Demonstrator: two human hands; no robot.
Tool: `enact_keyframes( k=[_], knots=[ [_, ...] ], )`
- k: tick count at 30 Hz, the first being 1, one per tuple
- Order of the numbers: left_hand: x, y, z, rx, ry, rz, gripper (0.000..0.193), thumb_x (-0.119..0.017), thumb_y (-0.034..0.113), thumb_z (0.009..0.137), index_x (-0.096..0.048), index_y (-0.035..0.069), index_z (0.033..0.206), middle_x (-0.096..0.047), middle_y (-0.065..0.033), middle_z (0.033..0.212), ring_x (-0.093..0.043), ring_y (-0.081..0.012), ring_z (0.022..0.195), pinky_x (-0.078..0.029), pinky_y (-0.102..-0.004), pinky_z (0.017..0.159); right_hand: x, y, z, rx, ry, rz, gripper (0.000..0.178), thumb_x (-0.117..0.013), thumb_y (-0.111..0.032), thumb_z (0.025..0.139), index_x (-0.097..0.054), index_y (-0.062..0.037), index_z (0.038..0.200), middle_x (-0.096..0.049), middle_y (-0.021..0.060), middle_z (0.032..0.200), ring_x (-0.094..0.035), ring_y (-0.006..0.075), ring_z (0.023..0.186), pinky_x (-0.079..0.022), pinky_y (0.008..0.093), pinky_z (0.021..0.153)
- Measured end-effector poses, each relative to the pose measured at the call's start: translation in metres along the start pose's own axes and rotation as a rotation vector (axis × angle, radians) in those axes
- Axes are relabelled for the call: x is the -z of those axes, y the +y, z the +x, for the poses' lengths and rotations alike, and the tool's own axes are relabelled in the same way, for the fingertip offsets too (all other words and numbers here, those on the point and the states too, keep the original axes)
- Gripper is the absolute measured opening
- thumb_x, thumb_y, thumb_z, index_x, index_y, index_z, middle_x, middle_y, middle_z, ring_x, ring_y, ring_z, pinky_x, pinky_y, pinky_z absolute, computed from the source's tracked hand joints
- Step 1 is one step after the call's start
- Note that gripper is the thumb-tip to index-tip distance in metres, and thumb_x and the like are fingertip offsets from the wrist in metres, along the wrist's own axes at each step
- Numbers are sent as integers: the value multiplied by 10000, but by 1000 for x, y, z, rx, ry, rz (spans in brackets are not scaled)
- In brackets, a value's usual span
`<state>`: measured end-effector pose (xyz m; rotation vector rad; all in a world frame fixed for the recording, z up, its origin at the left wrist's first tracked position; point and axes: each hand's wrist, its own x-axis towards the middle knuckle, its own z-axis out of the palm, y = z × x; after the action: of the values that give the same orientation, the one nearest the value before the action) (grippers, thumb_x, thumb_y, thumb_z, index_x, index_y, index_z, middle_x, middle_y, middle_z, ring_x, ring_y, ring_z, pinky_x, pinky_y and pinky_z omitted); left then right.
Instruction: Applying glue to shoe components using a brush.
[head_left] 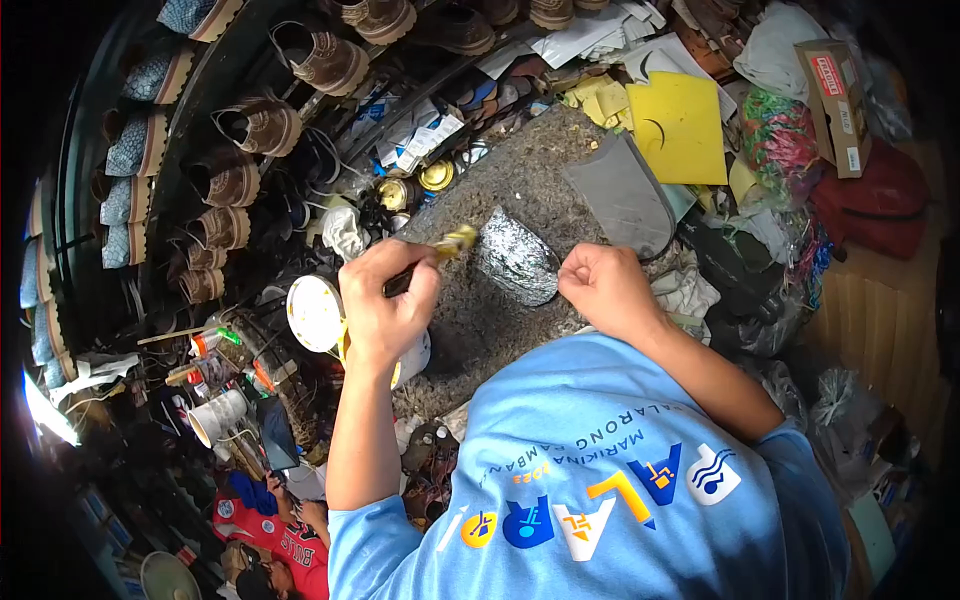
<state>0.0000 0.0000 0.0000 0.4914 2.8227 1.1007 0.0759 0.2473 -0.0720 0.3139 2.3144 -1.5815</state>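
My left hand is closed around the handle of a small brush with yellowish bristles. The bristles are just left of a dark, rounded, sole-shaped piece; whether they touch it I cannot tell. That piece looks wet and glossy and lies on a rough, dirt-crusted work surface. On its right edge, the fingers of my right hand are pinched together. Beside my left wrist are a round white lid and a pale tub, partly covered by the hand.
A grey sheet with a curved edge and a yellow sheet lie beyond the piece. Open tins stand at far left. Racks of brown shoes line the left. A cardboard box is at right. Another person in red is lower left.
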Motion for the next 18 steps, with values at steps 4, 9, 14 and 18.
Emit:
enact_keyframes(
  k=[4, 9, 14, 18],
  knots=[
    [-15, 11, 6, -49, 7, 30, 95, -678, 84, 775, -715, -1, 793, -683, -150, 722, -671, -305, 635, -533, -383, 630, 1, 0, 0, 23, 12, -12, 113, -699, -101, 812, -702, 12, 797, -689, 167, 677, -695, 291, 607, -548, 389, 608],
    [-12, 25, 10, -36, 18, -17, 93, -673, 47, 773, -730, -10, 820, -677, -147, 720, -677, -275, 629, -530, -360, 605, 0, 5, 2, 60, 43, -8, 121, -700, -107, 814, -698, 13, 794, -688, 174, 683, -692, 314, 612, -548, 399, 611],
    [-35, 28, 13, -132, -59, -44, 102, -683, 53, 769, -740, -2, 834, -690, -155, 741, -693, -306, 671, -546, -380, 641, 1, 1, 0, 51, 14, -28, 129, -701, -115, 812, -695, 12, 792, -691, 181, 692, -698, 326, 631, -555, 408, 627],
    [-24, 14, 13, -76, 94, 81, 75, -695, 60, 785, -723, -3, 814, -683, -160, 733, -689, -306, 652, -541, -381, 622, 0, 4, 2, 58, 36, -20, 130, -701, -115, 812, -695, 13, 792, -689, 178, 685, -696, 325, 621, -554, 407, 623]
  ],
)
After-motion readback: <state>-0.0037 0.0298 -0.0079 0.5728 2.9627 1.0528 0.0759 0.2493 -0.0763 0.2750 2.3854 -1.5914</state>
